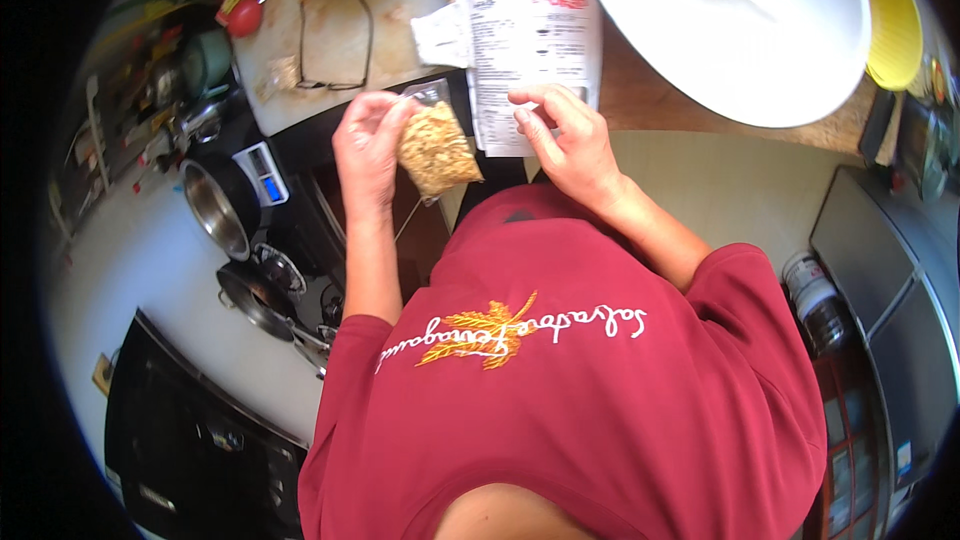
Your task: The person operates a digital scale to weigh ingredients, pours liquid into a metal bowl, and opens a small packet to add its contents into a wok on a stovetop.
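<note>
Clear plastic, thin and crinkly, makes up the small bag (437, 150) of tan, grainy crumbs that the left hand (368, 145) pinches by its upper edge, fingers closed on the film, so the bag hangs in the air above the dark gap at the front edge of the surface (640, 100). The right hand (568, 135) is just beside it but apart, fingers loosely curled and holding nothing, its fingertips resting near the lower end of a printed paper sheet (535, 40).

The risk, as I judge it, lies in that one-sided pinch. The bag's weight sits low and the grip is only on the top corner, so a slip of the film or a mouth that gapes open could spill crumbs down onto the red shirt (580, 380) or the floor below rather than onto the surface. Whether the top is sealed or already open I cannot tell. A pair of glasses (335, 45) lies just behind the left hand, and the big white bowl (790, 60) stands close by the right; a quick swing of either hand could knock them.
</note>
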The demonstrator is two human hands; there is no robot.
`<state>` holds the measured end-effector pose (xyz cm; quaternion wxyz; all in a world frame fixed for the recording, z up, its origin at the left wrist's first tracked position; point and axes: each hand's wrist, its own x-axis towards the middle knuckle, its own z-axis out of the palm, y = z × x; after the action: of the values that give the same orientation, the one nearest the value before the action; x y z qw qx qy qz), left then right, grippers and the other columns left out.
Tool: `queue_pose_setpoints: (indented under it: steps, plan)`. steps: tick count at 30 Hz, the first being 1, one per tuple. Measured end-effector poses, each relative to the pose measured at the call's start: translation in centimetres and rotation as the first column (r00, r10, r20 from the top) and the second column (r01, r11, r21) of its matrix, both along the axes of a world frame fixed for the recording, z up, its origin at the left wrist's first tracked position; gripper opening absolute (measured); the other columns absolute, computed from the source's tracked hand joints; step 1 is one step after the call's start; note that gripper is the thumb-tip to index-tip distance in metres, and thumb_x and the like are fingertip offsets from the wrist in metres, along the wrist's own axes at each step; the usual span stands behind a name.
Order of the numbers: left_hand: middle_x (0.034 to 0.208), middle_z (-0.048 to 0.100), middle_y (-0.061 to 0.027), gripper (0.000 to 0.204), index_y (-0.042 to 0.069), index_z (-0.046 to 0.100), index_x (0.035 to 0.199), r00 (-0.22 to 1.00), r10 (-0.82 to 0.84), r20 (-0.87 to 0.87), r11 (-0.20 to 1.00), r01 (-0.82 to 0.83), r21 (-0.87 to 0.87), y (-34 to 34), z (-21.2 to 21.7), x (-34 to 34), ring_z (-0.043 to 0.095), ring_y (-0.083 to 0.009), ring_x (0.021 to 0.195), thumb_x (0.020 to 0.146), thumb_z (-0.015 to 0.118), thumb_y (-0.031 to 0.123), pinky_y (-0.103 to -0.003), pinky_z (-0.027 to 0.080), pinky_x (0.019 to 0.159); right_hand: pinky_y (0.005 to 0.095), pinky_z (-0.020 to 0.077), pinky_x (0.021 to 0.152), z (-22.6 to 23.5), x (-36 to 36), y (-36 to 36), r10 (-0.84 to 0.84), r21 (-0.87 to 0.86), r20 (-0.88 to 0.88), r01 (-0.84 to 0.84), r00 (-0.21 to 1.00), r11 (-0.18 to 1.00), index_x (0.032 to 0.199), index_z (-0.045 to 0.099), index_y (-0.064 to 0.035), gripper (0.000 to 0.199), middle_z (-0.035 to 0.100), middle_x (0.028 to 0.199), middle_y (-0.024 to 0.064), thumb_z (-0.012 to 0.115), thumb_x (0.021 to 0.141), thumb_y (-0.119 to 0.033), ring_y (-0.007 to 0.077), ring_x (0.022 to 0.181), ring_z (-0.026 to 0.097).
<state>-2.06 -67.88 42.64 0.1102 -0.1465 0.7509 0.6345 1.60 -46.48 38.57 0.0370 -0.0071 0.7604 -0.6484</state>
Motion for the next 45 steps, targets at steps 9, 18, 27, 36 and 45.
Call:
queue_pose_setpoints:
  steps: [9,18,27,36,45]
  plan:
    - [0.079,0.061,-0.0034,0.005,0.002,0.056,0.085,0.997,-0.062,0.044,0.996,0.059,0.065,0.8,1.1,1.1,0.056,-0.0077,0.072,0.081,0.059,0.002,-0.02,0.045,0.069,0.0262,0.0442,0.058,1.3,-2.5,-4.3,0.071,-0.147,0.023,-0.067,0.997,0.987,0.093,0.058,-0.0015,0.015,0.057,0.076,0.0083,0.059,0.079,-0.008,0.0158,0.063,0.054]
    - [0.084,0.062,-0.0057,0.013,0.001,0.055,0.09,0.996,-0.042,0.076,0.995,0.035,0.092,-0.8,0.9,3.4,0.058,-0.0099,0.08,0.084,0.059,0.011,-0.023,0.045,0.075,0.0308,0.0434,0.056,1.2,-0.4,-5.2,0.14,-0.187,0.122,-0.116,0.983,0.976,0.079,0.057,-0.0012,0.007,0.055,0.069,0.0121,0.058,0.078,-0.008,0.0247,0.061,0.055]
    - [0.089,0.061,-0.0097,0.016,-0.001,0.053,0.095,0.873,0.479,-0.098,0.872,-0.485,-0.062,-12.6,-1.0,2.4,0.059,-0.0134,0.076,0.084,0.056,0.01,-0.023,0.047,0.066,0.0208,0.0465,0.06,1.1,1.4,-6.5,0.023,-0.491,0.418,0.205,0.908,0.847,0.09,0.05,-0.0009,0.011,0.054,0.075,0.0028,0.047,0.091,-0.011,0.0078,0.064,0.054]
    - [0.115,0.05,-0.0154,0.063,0.011,0.044,0.125,0.947,0.277,-0.162,0.562,-0.297,-0.772,-27.2,-12.6,-2.3,0.048,-0.0303,0.106,0.067,0.068,0.017,-0.037,0.038,0.091,0.0217,0.0477,0.062,-1.2,3.4,-4.5,-0.075,-0.2,0.471,0.189,0.879,0.961,0.091,0.053,0.0005,0.011,0.058,0.077,0.0044,0.048,0.09,-0.01,0.0093,0.067,0.058]
    - [0.122,0.045,-0.0177,0.067,0.01,0.047,0.121,0.9,0.431,0.062,0.438,-0.149,-0.886,-26.8,-11.1,-6.7,0.041,-0.0348,0.112,0.062,0.073,0.029,-0.04,0.034,0.095,0.0217,0.0477,0.054,-0.8,3.8,-4.4,-0.251,0.26,0.405,0.153,0.879,0.953,0.092,0.055,-0.0006,0.011,0.059,0.072,0.0045,0.054,0.086,-0.01,0.0082,0.059,0.057]
